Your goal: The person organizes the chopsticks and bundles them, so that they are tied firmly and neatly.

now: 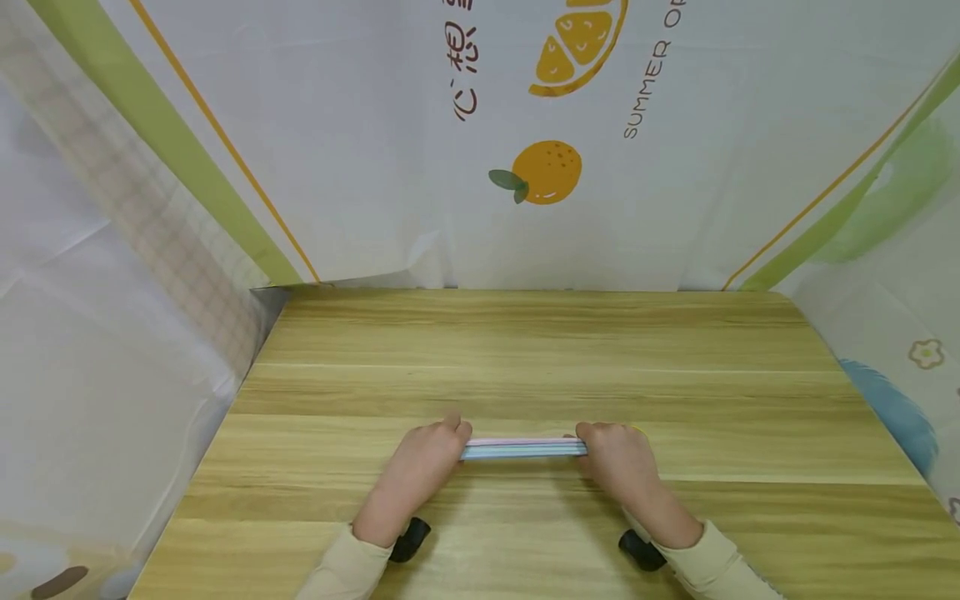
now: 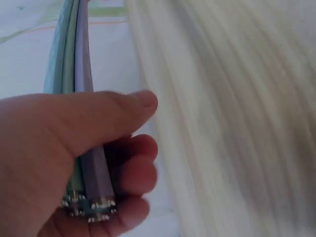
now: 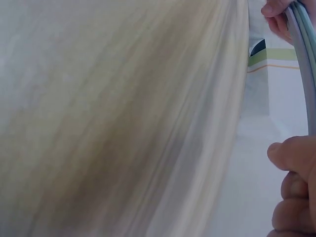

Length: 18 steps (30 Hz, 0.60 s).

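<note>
A bundle of slim pastel pencils (image 1: 523, 448), pink, lilac, green and blue, lies level between my two hands, close over the table. My left hand (image 1: 429, 462) grips one end. In the left wrist view the thumb crosses the faceted pencils (image 2: 84, 44) and the fingers curl behind, with shiny metal-banded ends (image 2: 101, 203) showing below the palm. My right hand (image 1: 621, 462) holds the other end, its fist covering most of it. A small yellow bit (image 1: 640, 432) peeks out beside that fist. The right wrist view catches both hands on the bundle.
A wood-grain table (image 1: 525, 350) stretches beneath both hands. Behind it hangs a white cloth (image 1: 375, 167) printed with oranges and lettering, and more cloth drapes along both sides. Black straps (image 1: 410, 540) circle the wrists at the cream sleeves (image 1: 348, 571).
</note>
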{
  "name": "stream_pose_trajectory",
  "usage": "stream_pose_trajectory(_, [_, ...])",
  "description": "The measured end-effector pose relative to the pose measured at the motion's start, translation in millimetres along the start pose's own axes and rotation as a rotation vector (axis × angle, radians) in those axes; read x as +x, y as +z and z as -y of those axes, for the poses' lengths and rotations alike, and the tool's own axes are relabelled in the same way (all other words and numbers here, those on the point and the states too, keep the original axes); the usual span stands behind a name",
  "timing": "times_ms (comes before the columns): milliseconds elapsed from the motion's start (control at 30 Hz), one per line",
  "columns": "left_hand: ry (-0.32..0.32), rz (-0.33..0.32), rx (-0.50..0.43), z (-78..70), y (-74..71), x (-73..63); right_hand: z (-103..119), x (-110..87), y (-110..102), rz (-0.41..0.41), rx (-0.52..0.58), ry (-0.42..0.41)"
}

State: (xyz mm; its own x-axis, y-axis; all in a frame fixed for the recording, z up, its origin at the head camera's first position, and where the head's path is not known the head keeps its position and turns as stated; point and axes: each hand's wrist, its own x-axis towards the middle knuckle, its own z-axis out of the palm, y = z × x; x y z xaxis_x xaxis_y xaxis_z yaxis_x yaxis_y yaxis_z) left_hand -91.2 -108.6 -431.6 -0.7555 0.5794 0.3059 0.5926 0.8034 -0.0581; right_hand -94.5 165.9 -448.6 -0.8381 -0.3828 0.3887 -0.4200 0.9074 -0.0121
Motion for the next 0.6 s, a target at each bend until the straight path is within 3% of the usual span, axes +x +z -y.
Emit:
stream_pose_trajectory(167, [0.023,-0.003,0.040,-5.8,2.5,1.7,1,-0.7,-3,-0.041,-0.011,0.019])
stream_pose_trajectory(433, [-0.024,-0.006,0.026,-11.1,1.2,4.6,2,-0.6,-8,-0.042,-0.001,0.066])
stream_pose_trajectory(600, [-0.039,-0.092,0.101,-12.3,2.3,6.0,2,-0.2,-11,-0.070,0.003,0.056])
